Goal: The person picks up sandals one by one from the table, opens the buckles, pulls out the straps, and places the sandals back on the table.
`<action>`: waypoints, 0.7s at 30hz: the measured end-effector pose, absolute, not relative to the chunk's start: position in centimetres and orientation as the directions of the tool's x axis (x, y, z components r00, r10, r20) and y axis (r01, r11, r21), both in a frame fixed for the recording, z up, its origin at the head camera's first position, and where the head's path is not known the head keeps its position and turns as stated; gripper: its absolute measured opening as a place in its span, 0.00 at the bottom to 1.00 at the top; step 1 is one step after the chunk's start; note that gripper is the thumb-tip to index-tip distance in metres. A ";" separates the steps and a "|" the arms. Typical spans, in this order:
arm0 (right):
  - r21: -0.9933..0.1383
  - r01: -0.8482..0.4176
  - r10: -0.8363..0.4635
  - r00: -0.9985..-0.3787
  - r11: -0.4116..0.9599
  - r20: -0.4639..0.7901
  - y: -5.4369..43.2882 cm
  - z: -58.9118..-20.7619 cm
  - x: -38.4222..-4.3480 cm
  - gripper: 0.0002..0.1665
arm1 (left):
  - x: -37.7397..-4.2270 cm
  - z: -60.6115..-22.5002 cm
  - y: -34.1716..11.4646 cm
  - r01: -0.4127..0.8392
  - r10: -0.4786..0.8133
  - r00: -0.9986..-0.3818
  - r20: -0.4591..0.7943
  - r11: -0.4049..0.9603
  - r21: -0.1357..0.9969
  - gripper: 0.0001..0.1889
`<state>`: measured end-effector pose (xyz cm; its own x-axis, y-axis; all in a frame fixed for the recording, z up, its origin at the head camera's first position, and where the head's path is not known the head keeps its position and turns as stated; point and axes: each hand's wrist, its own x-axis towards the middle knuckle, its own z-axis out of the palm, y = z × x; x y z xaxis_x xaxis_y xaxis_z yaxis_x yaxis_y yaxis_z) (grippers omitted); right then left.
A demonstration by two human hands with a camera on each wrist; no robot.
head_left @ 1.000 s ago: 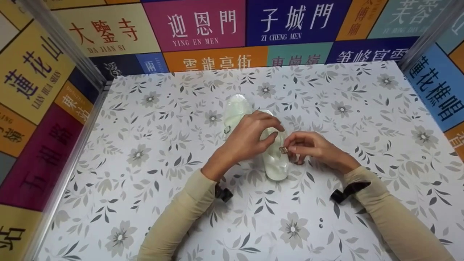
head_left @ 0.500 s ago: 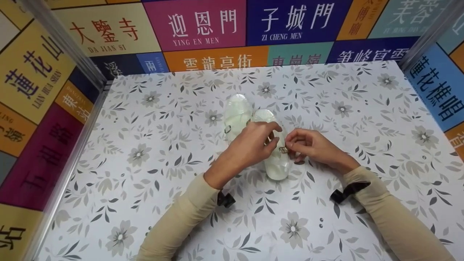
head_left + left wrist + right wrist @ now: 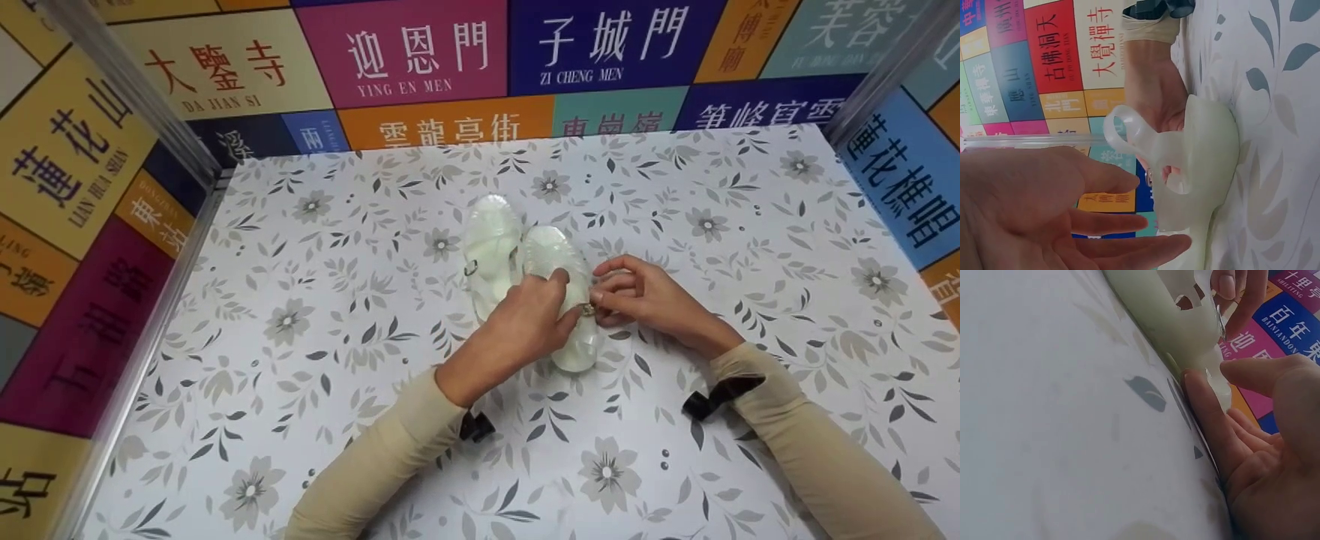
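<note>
On the left, a pale greenish-white, glossy plastic sandal with an oval sole (image 3: 491,244) lies on the white bench patterned with grey flowers (image 3: 525,487), a small dark ring-like buckle (image 3: 471,267) at its outer edge. Just right of it, the person's left hand (image 3: 517,322) reaches over its mate; the left wrist view shows those fingers apart and fairly straight, the thumb tip beside the fastening, though whether it touches is unclear. Under this hand, the matching greenish-white plastic sandal (image 3: 555,251) sits on the bench, sole down, slightly nearer the person, with a looped translucent strap (image 3: 1145,132) standing up. It looks light, its sole fairly firm and its straps soft and bendy; the smooth shine suggests a slippery surface. A thin strap could stretch or slide away, so the best hold seems a fingertip pinch close to the little metal buckle (image 3: 587,308), with the sole steadied. Farthest right, the person's right hand (image 3: 637,296) has its fingers curled, thumb and forefinger apparently pinching that sandal's outer side at the buckle.
</note>
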<state>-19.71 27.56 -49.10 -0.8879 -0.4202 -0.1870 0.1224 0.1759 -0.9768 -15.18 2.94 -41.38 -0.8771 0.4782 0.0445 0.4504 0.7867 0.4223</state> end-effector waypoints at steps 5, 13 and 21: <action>-0.974 0.154 -0.437 -0.874 0.165 -0.212 27.6 -48.8 -19.6 0.38 | -14.9 -41.6 3.2 0.394 0.449 -0.893 -0.006 0.789 0.471 0.25; -0.968 0.189 -0.460 -0.853 0.167 -0.245 27.3 -48.3 -19.1 0.38 | -15.0 -41.6 3.1 0.346 0.420 -0.907 -0.028 0.783 0.517 0.27; -0.969 0.120 -0.436 -0.876 0.215 -0.205 27.0 -48.4 -19.0 0.34 | -15.3 -41.7 3.1 0.334 0.450 -0.891 -0.060 0.739 0.585 0.29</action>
